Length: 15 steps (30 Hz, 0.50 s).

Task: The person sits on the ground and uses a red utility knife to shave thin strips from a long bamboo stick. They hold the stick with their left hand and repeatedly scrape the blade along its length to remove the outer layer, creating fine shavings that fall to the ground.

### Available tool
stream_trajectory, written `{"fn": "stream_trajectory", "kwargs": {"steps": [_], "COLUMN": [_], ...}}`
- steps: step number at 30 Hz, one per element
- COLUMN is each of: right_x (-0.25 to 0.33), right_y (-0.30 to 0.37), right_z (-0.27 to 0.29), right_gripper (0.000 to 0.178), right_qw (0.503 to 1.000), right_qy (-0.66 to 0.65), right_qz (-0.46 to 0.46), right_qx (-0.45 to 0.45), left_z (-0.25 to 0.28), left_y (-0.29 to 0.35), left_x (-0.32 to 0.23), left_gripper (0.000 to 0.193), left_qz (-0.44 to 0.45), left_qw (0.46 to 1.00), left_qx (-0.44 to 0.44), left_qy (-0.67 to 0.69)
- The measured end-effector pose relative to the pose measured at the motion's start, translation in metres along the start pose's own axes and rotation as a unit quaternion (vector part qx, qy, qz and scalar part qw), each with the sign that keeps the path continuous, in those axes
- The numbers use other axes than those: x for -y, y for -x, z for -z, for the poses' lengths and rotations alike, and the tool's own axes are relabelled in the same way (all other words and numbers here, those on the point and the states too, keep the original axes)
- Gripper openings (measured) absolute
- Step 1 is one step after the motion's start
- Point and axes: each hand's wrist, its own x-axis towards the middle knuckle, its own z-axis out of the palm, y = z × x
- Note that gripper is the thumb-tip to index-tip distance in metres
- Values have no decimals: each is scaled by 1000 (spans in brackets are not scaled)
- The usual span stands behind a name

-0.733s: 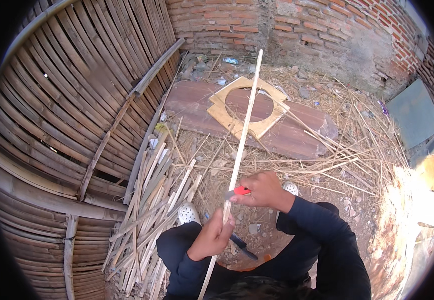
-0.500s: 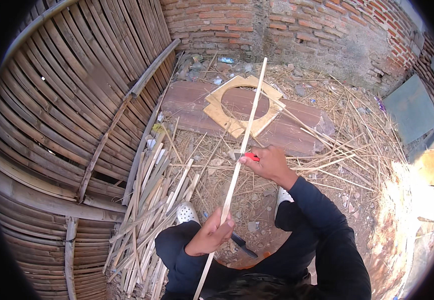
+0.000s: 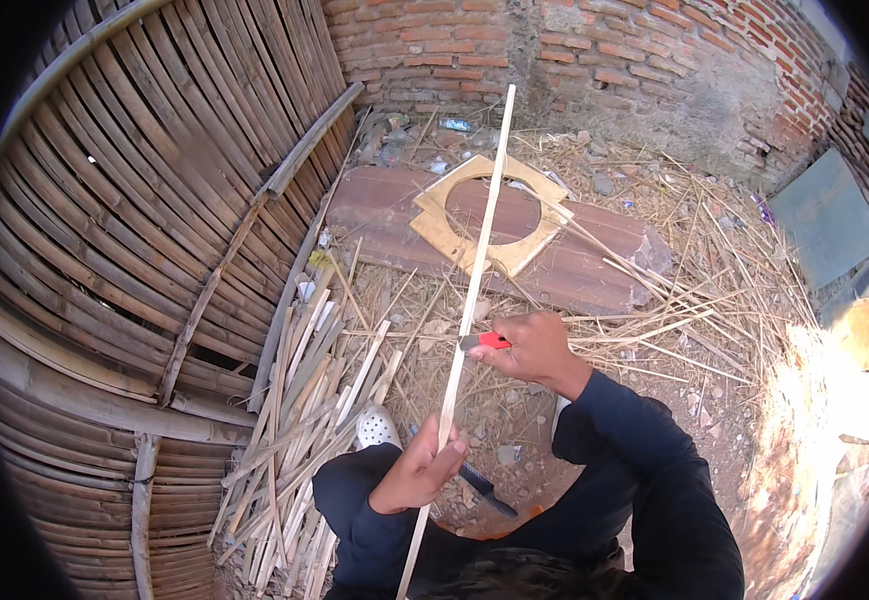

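A long, pale bamboo strip (image 3: 492,205) slants up and away from my lap toward the brick wall. My left hand (image 3: 422,468) is closed around its lower part, above my left knee. Higher up, my right hand (image 3: 529,348) grips a red-handled cutter knife (image 3: 491,341), its grey front end lying against the strip. How the blade meets the strip is too small to tell. Below the strip, a dark blade-like tool (image 3: 489,492) lies by my legs, partly hidden behind my left hand.
Loose bamboo strips (image 3: 289,440) are heaped on the left, beside a bamboo slat wall (image 3: 154,200). Ahead, a wooden frame with a round hole (image 3: 432,222) rests on a brown board (image 3: 594,265). Scattered straw and strips (image 3: 689,320) lie right; a brick wall (image 3: 634,60) stands behind.
My right hand and the cutter knife have moved down along the strip, toward my left hand. The strip's far end has swung slightly left and up. My left hand has stayed nearly still.
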Motion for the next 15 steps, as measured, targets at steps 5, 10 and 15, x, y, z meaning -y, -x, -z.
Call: {"fn": "stream_trajectory", "kwargs": {"steps": [5,10,15], "right_x": [-21,-39,-49], "right_y": [-6,-10,-23], "right_z": [10,2,8], "right_gripper": [57,58,59], "right_qw": [997,996,996], "right_qy": [48,67,76], "right_qz": [55,41,-41], "right_qx": [-6,-36,-29], "left_z": [-1,0,-2], "left_y": [2,-4,-4], "left_x": [1,2,-5], "left_gripper": [11,12,15], "left_qz": [-37,-69,-54], "left_qw": [983,967,945], "left_qx": [-8,-13,-25], "left_qy": [-178,-245,-321]}}
